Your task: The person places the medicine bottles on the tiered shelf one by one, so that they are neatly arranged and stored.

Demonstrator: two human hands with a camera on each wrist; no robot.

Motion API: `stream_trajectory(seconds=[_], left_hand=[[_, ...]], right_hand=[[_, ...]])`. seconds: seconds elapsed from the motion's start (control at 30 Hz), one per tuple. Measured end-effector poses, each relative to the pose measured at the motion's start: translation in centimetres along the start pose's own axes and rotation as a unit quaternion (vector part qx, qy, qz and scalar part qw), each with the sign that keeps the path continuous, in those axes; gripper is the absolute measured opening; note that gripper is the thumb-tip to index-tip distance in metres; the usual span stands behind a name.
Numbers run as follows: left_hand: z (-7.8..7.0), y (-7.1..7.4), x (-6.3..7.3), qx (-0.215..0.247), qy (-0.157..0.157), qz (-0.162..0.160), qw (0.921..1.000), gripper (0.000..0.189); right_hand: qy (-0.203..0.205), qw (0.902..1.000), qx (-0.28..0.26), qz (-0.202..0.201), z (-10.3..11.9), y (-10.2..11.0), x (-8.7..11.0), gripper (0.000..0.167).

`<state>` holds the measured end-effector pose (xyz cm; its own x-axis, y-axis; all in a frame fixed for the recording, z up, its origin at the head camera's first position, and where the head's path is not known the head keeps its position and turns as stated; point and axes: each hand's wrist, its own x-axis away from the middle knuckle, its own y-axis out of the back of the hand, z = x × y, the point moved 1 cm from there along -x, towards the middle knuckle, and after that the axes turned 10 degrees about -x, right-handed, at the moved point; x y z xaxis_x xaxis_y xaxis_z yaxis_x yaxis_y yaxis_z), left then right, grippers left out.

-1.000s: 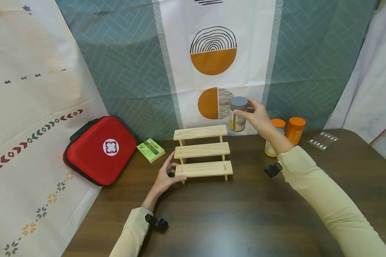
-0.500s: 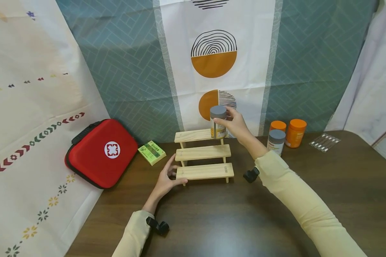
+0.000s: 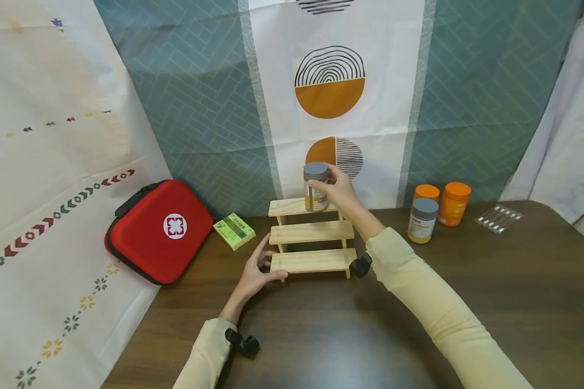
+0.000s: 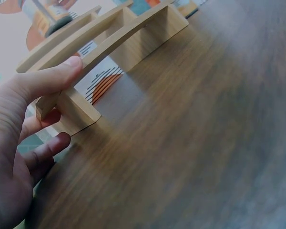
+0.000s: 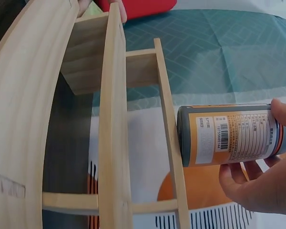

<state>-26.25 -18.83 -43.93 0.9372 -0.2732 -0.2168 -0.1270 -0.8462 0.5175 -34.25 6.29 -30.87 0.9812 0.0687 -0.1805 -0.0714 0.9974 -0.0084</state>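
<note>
A wooden three-step display rack (image 3: 312, 232) stands on the dark table. At its left end my left hand (image 3: 252, 276) grips the lowest step. In the left wrist view the thumb (image 4: 62, 76) lies along the plank, with fingertips beneath and behind it. My right hand (image 3: 344, 193) holds a grey-lidded supplement jar (image 3: 315, 190) upright by its upper part, over the left-middle of the top step. The right wrist view has the jar (image 5: 233, 136) with its label showing and its base at the top plank (image 5: 169, 119); whether it bears on the wood I cannot tell.
To the right stand a second grey-lidded jar (image 3: 422, 222) and two orange-capped bottles (image 3: 453, 205) (image 3: 426, 192). Beyond them lies a clear pack of cotton swabs (image 3: 499, 218). A green-yellow box (image 3: 234, 231) and a red first-aid case (image 3: 160, 232) are at left. Patterned cloth (image 3: 194, 108) hangs behind.
My right hand has carried the jar leftward and down, from right of the rack to over its top step. The left hand keeps its grip on the rack's left end.
</note>
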Motion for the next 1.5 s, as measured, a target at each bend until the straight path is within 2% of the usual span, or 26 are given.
stream_trajectory(seconds=[0.3, 0.47, 0.7, 1.03, 1.17, 1.4, 1.5], left_hand=[[-0.3, -0.2, 0.1, -0.003, -0.011, -0.001, 0.9999, 0.1], [-0.1, -0.1, 0.0, -0.003, -0.01, -0.005, 0.9999, 0.1], [2.6, -0.8, -0.9, -0.006, -0.002, -0.008, 1.0, 0.104], [2.9, -0.9, -1.2, 0.001, -0.02, -0.015, 0.9997, 0.102], [2.8, -0.8, -1.2, 0.004, -0.007, -0.01, 0.9999, 0.104], [-0.1, 0.0, -0.2, 0.002, 0.012, 0.002, 0.9999, 0.102], [-0.1, 0.0, -0.1, 0.002, 0.006, 0.0, 1.0, 0.102]], right_hand=[[0.001, 1.0, -0.007, -0.005, -0.2, -1.9, -0.5, 0.066], [0.003, 0.9998, -0.018, 0.007, -0.1, -3.1, -1.1, 0.065], [0.006, 0.9997, -0.016, 0.018, -0.4, -4.6, -1.7, 0.066], [0.009, 0.9993, -0.033, 0.016, -0.7, -5.3, -2.4, 0.067], [0.008, 0.9991, -0.038, 0.015, -1.0, -5.4, -2.5, 0.067], [0.011, 0.9987, -0.047, 0.015, -1.2, -5.9, -2.5, 0.064], [0.006, 0.9985, -0.052, 0.015, -1.3, -6.1, -2.5, 0.064]])
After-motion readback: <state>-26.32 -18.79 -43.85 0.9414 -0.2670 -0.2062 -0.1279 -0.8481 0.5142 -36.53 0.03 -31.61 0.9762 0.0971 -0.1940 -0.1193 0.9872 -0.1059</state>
